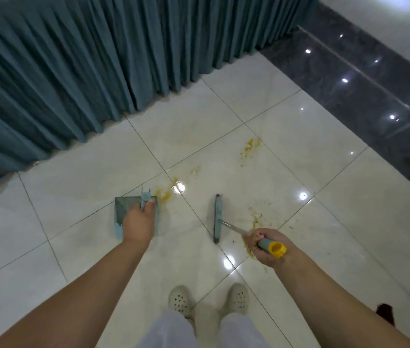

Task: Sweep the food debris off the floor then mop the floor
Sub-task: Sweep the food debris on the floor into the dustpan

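**Both hands gripping tools over stained tile**

Left hand reaches forward and down, arm nearly straight, fingers curled round the upright handle of the blue dustpan; thumb tip shows beside the handle top. Dustpan sits flat on the white floor, just left of an orange smear.

Right hand is fisted round the grey-and-yellow handle end of the broom, wrist bent inward, forearm coming in from lower right. Broom head is on the floor, well apart from the dustpan, shaft angled up to the hand.

Food debris: yellow-orange patches ahead of the broom, near the dustpan, and beside the right hand. Teal pleated curtain hangs behind. Two beige perforated shoes below.
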The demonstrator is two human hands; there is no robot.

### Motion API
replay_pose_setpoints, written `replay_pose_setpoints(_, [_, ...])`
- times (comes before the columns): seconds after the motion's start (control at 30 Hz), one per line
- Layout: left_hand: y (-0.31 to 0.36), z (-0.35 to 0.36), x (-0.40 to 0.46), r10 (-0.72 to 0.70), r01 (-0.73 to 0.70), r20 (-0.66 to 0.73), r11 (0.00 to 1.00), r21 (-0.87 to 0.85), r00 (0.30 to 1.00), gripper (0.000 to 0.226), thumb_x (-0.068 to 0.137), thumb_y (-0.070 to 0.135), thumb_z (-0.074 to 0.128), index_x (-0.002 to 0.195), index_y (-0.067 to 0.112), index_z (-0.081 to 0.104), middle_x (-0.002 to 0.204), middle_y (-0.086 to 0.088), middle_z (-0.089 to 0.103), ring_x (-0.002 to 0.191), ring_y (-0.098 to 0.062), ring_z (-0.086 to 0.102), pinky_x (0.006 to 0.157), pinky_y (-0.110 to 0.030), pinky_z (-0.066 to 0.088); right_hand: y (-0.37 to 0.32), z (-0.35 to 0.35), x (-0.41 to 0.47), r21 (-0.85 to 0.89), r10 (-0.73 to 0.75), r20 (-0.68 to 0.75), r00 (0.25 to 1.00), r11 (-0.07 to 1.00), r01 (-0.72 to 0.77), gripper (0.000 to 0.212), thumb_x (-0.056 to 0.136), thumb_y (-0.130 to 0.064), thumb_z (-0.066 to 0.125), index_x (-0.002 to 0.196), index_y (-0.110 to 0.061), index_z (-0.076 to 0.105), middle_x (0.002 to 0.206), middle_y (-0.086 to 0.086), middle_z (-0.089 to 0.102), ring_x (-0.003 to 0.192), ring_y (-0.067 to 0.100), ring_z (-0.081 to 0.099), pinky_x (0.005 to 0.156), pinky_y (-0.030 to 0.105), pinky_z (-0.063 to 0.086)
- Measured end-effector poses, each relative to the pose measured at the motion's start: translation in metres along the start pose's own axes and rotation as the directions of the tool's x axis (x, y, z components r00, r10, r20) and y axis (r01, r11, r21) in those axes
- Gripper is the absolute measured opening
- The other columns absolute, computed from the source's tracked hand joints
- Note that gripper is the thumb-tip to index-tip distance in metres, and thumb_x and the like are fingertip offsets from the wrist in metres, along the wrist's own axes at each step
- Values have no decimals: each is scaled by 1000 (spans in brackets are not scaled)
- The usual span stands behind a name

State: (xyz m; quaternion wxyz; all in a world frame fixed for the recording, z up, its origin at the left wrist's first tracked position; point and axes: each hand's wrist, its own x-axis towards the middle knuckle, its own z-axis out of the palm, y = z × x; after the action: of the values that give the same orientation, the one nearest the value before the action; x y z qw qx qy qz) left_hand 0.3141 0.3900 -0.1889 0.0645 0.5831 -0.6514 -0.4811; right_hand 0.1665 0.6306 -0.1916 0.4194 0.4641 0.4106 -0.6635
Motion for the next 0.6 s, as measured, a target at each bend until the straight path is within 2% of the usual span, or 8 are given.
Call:
replay_pose_setpoints(0.07, [7,12,0,9,-9,9,1000,16,1000,41,97,38,45,96,-2,55,98,-26,62,95,-38,60,86,-43,50,-2,1,3,-6,33,38,999,999,-33,14,93,9,32,98,6,44,91,24,44,25,11,38,29,11,37])
replay_pose_setpoints(0.23, [23,44,-1,38,-38,18,998,46,999,35,96,39,44,94,4,52,93,-21,61,91,-37,61,83,-45,52,-18,10,25,-14,124,96,988,992,-123,17,94,7,31,106,6,43,90,24,46,25,13,40,28,12,38])
replay_pose_setpoints(0.43, [45,91,-9,11,-12,21,999,39,1000,35,95,39,46,94,4,53,84,-17,59,85,-39,63,75,-50,54,-75,15,39,-15,123,118,985,992,-122,13,97,6,30,95,8,43,88,26,46,22,12,38,27,12,37])
replay_pose_setpoints(0.53, [58,120,-13,-8,7,27,999,41,1000,38,95,40,46,97,3,54,89,-19,61,81,-34,61,76,-49,54,-116,8,56,24,101,115,988,994,-105,17,97,4,30,111,7,40,89,26,44,22,11,38,27,12,37])
replay_pose_setpoints(0.6, [67,140,-16,-17,15,29,998,64,999,40,95,40,45,96,2,54,85,-17,59,77,-31,59,73,-44,53,-146,0,68,82,84,98,992,992,-92,32,97,4,32,129,2,35,90,27,44,22,13,39,27,12,37])
